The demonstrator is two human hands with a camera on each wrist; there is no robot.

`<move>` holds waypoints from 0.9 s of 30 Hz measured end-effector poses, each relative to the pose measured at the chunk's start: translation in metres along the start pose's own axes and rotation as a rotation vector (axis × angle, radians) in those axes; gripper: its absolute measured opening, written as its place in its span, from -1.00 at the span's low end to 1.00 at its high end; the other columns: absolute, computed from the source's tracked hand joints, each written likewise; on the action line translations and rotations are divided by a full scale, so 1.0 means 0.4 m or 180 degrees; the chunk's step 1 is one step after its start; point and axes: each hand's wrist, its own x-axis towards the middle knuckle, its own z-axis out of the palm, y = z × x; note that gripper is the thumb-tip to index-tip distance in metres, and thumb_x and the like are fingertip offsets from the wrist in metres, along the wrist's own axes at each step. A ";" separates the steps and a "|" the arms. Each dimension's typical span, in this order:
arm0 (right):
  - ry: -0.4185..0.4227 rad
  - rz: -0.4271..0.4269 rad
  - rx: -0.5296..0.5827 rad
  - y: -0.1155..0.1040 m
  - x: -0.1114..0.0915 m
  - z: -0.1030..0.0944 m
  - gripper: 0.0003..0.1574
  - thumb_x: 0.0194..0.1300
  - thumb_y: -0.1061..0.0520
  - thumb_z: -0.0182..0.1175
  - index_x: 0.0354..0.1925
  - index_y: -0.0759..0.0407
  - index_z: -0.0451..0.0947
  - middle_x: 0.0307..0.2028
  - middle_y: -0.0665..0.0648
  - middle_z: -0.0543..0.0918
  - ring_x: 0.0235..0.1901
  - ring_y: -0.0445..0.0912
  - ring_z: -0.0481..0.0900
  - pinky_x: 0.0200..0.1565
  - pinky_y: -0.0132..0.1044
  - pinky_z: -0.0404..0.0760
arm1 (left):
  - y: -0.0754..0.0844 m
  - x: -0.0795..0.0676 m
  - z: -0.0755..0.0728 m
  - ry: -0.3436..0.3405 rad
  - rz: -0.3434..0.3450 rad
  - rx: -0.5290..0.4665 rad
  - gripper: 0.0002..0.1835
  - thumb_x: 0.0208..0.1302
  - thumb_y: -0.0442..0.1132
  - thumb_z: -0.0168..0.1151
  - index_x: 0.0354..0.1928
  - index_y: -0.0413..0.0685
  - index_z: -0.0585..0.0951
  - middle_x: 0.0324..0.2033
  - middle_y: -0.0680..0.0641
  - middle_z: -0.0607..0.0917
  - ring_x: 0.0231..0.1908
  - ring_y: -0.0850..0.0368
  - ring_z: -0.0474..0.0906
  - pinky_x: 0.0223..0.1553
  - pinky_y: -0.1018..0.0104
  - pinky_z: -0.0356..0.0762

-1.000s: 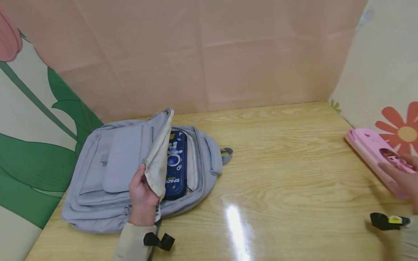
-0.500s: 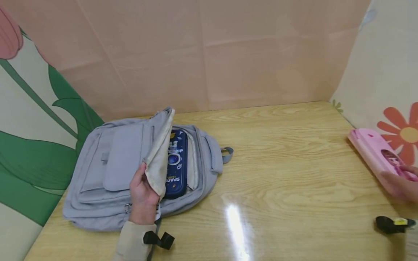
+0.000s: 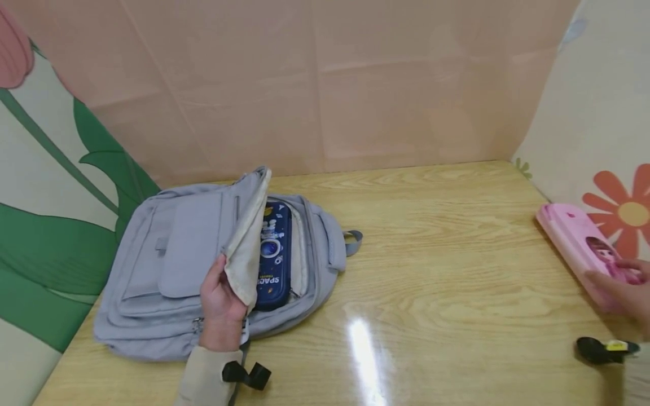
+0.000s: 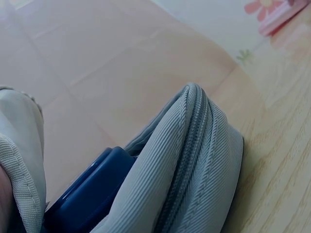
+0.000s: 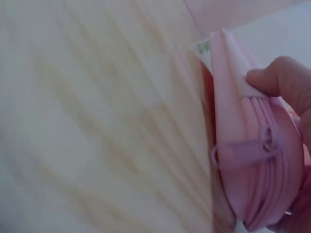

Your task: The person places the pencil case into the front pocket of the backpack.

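Note:
A grey backpack (image 3: pixel 198 242) lies on the table at the left in the head view, its main compartment unzipped. My left hand (image 3: pixel 223 304) pinches the edge of its pale-lined front flap (image 3: pixel 246 254) and holds it raised. Inside the opening sits a dark blue pencil case (image 3: pixel 274 256) with a space print; the flap hides part of it. At the far right, my right hand (image 3: pixel 624 287) grips a pink pencil case (image 3: pixel 569 231) with a doll picture. In the right wrist view, the thumb (image 5: pixel 272 77) presses one side of this case, near its zipper pull (image 5: pixel 243 153).
A wood-grain table (image 3: pixel 431 254) stretches between the backpack and the pink case. Behind it hangs a pinkish backdrop (image 3: pixel 325 84). A wall with a red flower (image 3: pixel 632 214) stands close beside the pink case. The backpack's top loop (image 3: pixel 352 241) points right.
My right hand has shifted its hold on the pink pencil case, whose near end has moved slightly left and nearer. The left hand and raised flap have stayed put.

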 end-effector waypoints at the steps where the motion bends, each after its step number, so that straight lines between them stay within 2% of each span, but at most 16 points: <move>1: 0.0025 -0.0028 -0.0015 -0.011 -0.005 0.004 -0.06 0.18 -0.23 0.14 0.40 -0.05 0.00 0.15 0.61 0.04 -0.04 0.35 0.14 -0.36 -0.42 0.25 | 0.001 0.000 0.000 -0.0029 -0.0001 0.0004 -0.58 0.44 -0.24 -0.28 -0.21 -0.30 0.60 -0.26 -0.16 0.70 -0.23 0.05 0.63 -0.16 0.30 0.54; 3: 0.0112 -0.0131 -0.0076 -0.035 -0.017 0.014 -0.09 0.18 -0.16 0.14 0.32 0.25 0.07 0.05 0.60 0.12 -0.13 0.31 0.16 -0.46 -0.42 0.15 | 0.001 0.001 0.001 -0.0072 -0.0001 0.0014 -0.57 0.45 -0.24 -0.30 -0.20 -0.30 0.60 -0.25 -0.16 0.70 -0.22 0.05 0.63 -0.15 0.31 0.54; 6: 0.0214 -0.0243 -0.0186 -0.080 -0.040 0.029 -0.06 0.19 -0.10 0.14 0.25 0.48 0.01 0.01 0.59 0.15 -0.15 0.32 0.17 -0.41 -0.38 0.13 | 0.000 0.001 0.000 -0.0050 0.0006 0.0029 -0.56 0.45 -0.23 -0.32 -0.22 -0.28 0.60 -0.26 -0.14 0.70 -0.23 0.06 0.62 -0.15 0.31 0.54; 11: 0.0132 -0.0203 -0.0169 -0.147 -0.081 0.049 0.00 0.20 -0.18 0.13 0.29 0.46 0.00 0.00 0.59 0.19 -0.18 0.31 0.23 -0.46 -0.32 0.20 | 0.000 0.001 -0.003 0.0019 0.0058 0.0050 -0.54 0.46 -0.24 -0.35 -0.24 -0.28 0.60 -0.28 -0.14 0.69 -0.24 0.06 0.62 -0.16 0.32 0.54; 15: 0.0087 -0.0181 -0.0151 -0.191 -0.112 0.072 0.05 0.16 -0.25 0.15 0.28 0.45 0.05 0.02 0.59 0.24 -0.17 0.31 0.23 -0.51 -0.34 0.23 | -0.001 0.001 -0.004 -0.0177 0.0058 0.0043 -0.52 0.47 -0.24 -0.37 -0.20 -0.31 0.60 -0.25 -0.16 0.69 -0.22 0.05 0.62 -0.16 0.31 0.55; 20: 0.0010 -0.0301 -0.0103 -0.252 -0.146 0.109 0.07 0.15 -0.31 0.14 0.27 0.45 0.10 0.06 0.58 0.27 -0.12 0.31 0.23 -0.45 -0.33 0.23 | -0.003 0.002 -0.003 -0.0335 0.0064 0.0074 -0.53 0.46 -0.23 -0.36 -0.16 -0.29 0.60 -0.23 -0.15 0.69 -0.21 0.05 0.62 -0.15 0.31 0.54; 23: -0.0098 -0.0408 -0.0106 -0.291 -0.166 0.133 0.08 0.14 -0.36 0.11 0.28 0.41 0.10 0.04 0.57 0.29 -0.14 0.31 0.23 -0.45 -0.31 0.26 | -0.002 0.000 -0.002 -0.0315 0.0062 0.0117 -0.51 0.47 -0.22 -0.39 -0.15 -0.28 0.60 -0.23 -0.14 0.69 -0.21 0.05 0.62 -0.15 0.30 0.54; 27: -0.0236 -0.0707 -0.0015 -0.355 -0.206 0.165 0.02 0.16 -0.35 0.11 0.26 0.37 0.16 0.00 0.53 0.33 -0.16 0.28 0.27 -0.52 -0.36 0.35 | -0.002 -0.004 -0.003 -0.0255 0.0104 0.0114 -0.50 0.47 -0.23 -0.39 -0.18 -0.29 0.61 -0.24 -0.15 0.69 -0.22 0.05 0.62 -0.16 0.31 0.55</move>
